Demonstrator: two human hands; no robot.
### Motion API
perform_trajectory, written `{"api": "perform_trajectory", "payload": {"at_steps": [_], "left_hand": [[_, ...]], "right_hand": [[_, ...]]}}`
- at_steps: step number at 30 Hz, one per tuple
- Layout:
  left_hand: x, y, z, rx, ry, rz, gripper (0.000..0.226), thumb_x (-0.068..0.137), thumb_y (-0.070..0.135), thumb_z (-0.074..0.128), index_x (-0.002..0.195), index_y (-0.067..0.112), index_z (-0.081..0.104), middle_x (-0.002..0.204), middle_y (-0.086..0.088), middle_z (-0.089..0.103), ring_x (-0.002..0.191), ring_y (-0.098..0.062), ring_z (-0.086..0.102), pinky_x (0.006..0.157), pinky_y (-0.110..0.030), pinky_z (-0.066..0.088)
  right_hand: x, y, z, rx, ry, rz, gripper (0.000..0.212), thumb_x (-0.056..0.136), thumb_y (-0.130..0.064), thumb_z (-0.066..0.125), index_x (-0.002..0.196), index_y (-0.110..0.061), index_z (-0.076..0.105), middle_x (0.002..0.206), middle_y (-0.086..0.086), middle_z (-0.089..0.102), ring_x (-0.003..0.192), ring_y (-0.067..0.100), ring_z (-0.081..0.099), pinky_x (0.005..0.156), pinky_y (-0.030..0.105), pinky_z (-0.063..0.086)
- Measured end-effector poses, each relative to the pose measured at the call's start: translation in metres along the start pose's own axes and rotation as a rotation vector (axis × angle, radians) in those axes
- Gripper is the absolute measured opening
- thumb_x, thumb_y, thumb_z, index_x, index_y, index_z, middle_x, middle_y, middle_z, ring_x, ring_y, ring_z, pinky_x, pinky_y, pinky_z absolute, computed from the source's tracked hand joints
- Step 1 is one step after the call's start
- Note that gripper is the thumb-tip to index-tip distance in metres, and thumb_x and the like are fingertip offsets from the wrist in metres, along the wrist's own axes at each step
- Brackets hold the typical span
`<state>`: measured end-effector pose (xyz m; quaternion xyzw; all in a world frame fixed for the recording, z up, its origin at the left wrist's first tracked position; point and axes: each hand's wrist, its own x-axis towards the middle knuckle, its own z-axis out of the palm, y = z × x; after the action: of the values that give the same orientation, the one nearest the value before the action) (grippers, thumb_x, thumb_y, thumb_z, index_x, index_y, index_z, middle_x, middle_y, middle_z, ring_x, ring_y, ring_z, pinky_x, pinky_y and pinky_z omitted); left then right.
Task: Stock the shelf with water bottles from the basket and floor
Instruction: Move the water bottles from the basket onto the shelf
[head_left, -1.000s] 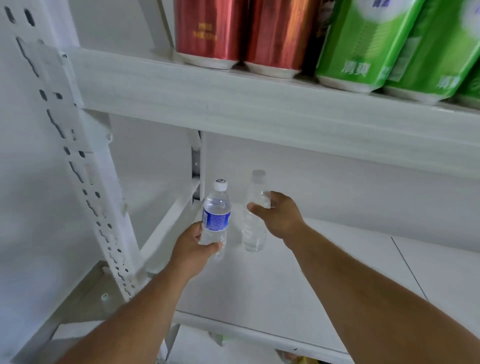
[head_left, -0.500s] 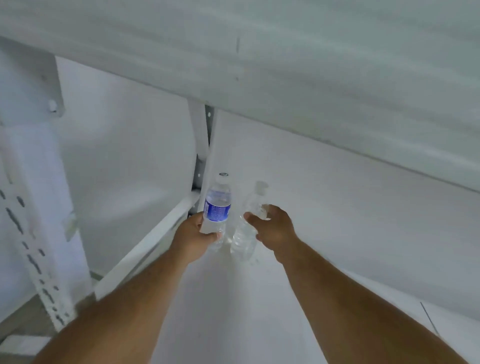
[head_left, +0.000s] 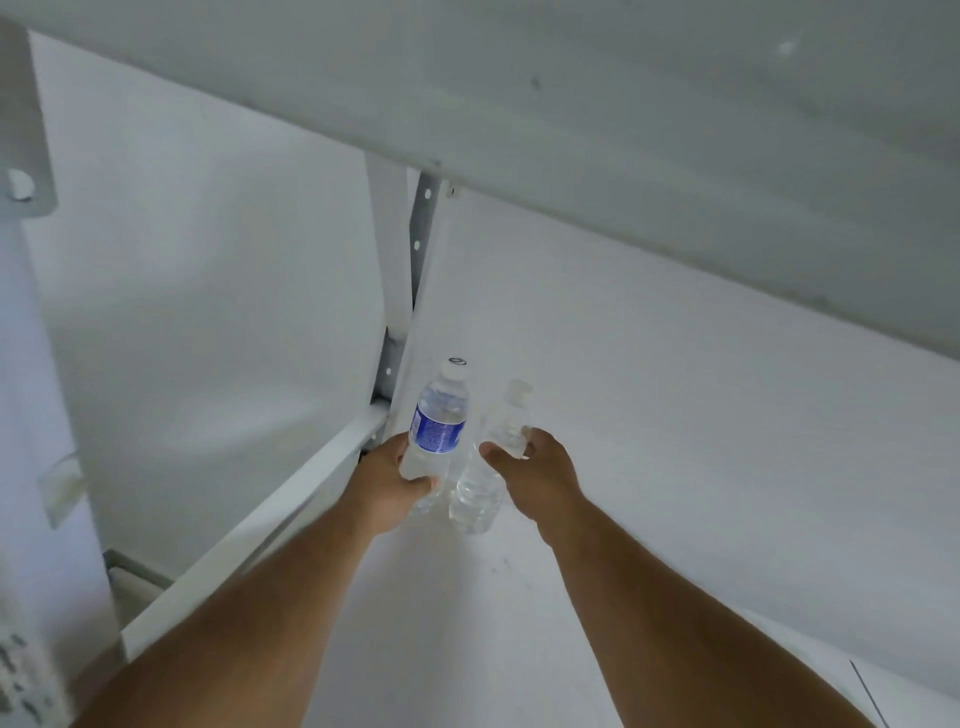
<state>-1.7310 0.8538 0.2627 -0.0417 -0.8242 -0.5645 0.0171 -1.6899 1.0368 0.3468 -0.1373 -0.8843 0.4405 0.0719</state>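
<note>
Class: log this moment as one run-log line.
left hand: grips labelled bottle | right hand: grips clear bottle | place: back-left corner of shelf

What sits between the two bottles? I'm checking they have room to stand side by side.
Nothing: the head view shows only a narrow strip of bare white shelf between the blue-labelled bottle and the clear bottle.

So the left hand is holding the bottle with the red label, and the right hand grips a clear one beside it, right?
Not quite: the head view shows the label on the bottle in the left hand is blue, not red. The right hand does grip a clear bottle beside it.
</note>
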Motion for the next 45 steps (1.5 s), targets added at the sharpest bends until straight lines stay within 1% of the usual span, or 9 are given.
{"api": "perform_trajectory", "payload": {"at_steps": [3, 6, 11, 15, 20, 26, 35, 40, 45], "left_hand": [[-0.007, 0.005, -0.001, 0.019, -0.008, -0.026, 0.069, 0.079, 0.024, 0.078, 0.141, 0.026, 0.048, 0.127, 0.011, 0.060, 0.117, -0.011, 0.057, 0.086, -0.013, 0.043], [-0.026, 0.013, -0.010, 0.091, -0.037, -0.121, 0.088, 0.083, 0.029, 0.074, 0.154, 0.017, 0.025, 0.155, -0.004, 0.037, 0.139, -0.020, 0.040, 0.109, -0.030, 0.036], [-0.089, 0.036, -0.038, 0.380, -0.121, -0.089, 0.071, 0.087, 0.032, 0.062, 0.151, 0.023, 0.031, 0.149, -0.004, 0.045, 0.128, -0.027, 0.051, 0.099, -0.040, 0.049], [-0.141, 0.061, -0.065, 0.747, -0.300, -0.020, 0.072, 0.094, 0.040, 0.052, 0.155, 0.023, 0.018, 0.163, -0.001, 0.018, 0.145, -0.026, 0.028, 0.113, -0.041, 0.034], [-0.195, 0.097, -0.098, 0.909, -0.379, 0.114, 0.069, 0.095, 0.042, 0.048, 0.155, 0.025, 0.018, 0.164, -0.001, 0.013, 0.147, -0.024, 0.023, 0.113, -0.042, 0.031], [-0.251, 0.111, -0.118, 0.964, -0.416, 0.157, 0.068, 0.097, 0.041, 0.045, 0.156, 0.025, 0.016, 0.165, 0.000, 0.012, 0.148, -0.024, 0.022, 0.115, -0.042, 0.029], [-0.364, 0.099, -0.121, 0.896, -0.422, 0.090, 0.064, 0.094, 0.040, 0.047, 0.153, 0.028, 0.024, 0.162, 0.004, 0.021, 0.143, -0.024, 0.031, 0.112, -0.041, 0.034], [-0.436, 0.067, -0.099, 0.880, -0.514, 0.080, 0.054, 0.089, 0.036, 0.054, 0.140, 0.024, 0.043, 0.145, -0.003, 0.047, 0.129, -0.029, 0.049, 0.102, -0.041, 0.044], [-0.497, 0.011, -0.077, 0.916, -0.691, -0.042, 0.067, 0.089, 0.045, 0.055, 0.150, 0.029, 0.031, 0.156, 0.003, 0.035, 0.136, -0.025, 0.043, 0.108, -0.042, 0.041]], "right_hand": [[-0.004, 0.000, -0.002, -0.022, -0.015, 0.002, 0.063, 0.079, -0.050, 0.074, 0.129, -0.016, 0.058, 0.126, -0.001, 0.064, 0.116, 0.021, 0.060, 0.100, 0.038, 0.049], [-0.016, -0.001, -0.005, -0.054, -0.025, 0.062, 0.083, 0.080, -0.053, 0.072, 0.146, -0.012, 0.042, 0.144, 0.004, 0.051, 0.125, 0.021, 0.052, 0.091, 0.027, 0.041], [-0.069, 0.000, -0.010, -0.135, -0.074, 0.176, 0.087, 0.089, -0.052, 0.064, 0.155, -0.013, 0.024, 0.156, 0.006, 0.038, 0.138, 0.024, 0.042, 0.100, 0.028, 0.038], [-0.134, -0.006, -0.016, -0.328, -0.142, 0.161, 0.077, 0.094, -0.050, 0.054, 0.155, -0.014, 0.025, 0.157, 0.005, 0.036, 0.141, 0.025, 0.038, 0.110, 0.033, 0.033], [-0.215, -0.017, -0.020, -0.632, -0.184, 0.041, 0.082, 0.093, -0.058, 0.048, 0.156, -0.014, 0.020, 0.160, 0.004, 0.028, 0.146, 0.027, 0.025, 0.115, 0.038, 0.026], [-0.288, -0.016, -0.016, -0.731, -0.234, 0.005, 0.088, 0.092, -0.064, 0.043, 0.158, -0.016, 0.011, 0.166, 0.004, 0.010, 0.153, 0.024, 0.007, 0.120, 0.040, 0.015], [-0.393, 0.009, -0.026, -0.624, -0.273, -0.039, 0.083, 0.092, -0.057, 0.049, 0.155, -0.011, 0.021, 0.163, 0.010, 0.022, 0.149, 0.028, 0.021, 0.119, 0.042, 0.024], [-0.465, 0.053, -0.025, -0.570, -0.290, -0.043, 0.078, 0.094, -0.053, 0.052, 0.153, -0.009, 0.027, 0.159, 0.012, 0.033, 0.144, 0.030, 0.032, 0.113, 0.037, 0.029], [-0.520, 0.113, -0.010, -0.513, -0.399, 0.139, 0.075, 0.095, -0.051, 0.052, 0.153, -0.011, 0.027, 0.156, 0.010, 0.035, 0.140, 0.031, 0.035, 0.111, 0.039, 0.032]]}}
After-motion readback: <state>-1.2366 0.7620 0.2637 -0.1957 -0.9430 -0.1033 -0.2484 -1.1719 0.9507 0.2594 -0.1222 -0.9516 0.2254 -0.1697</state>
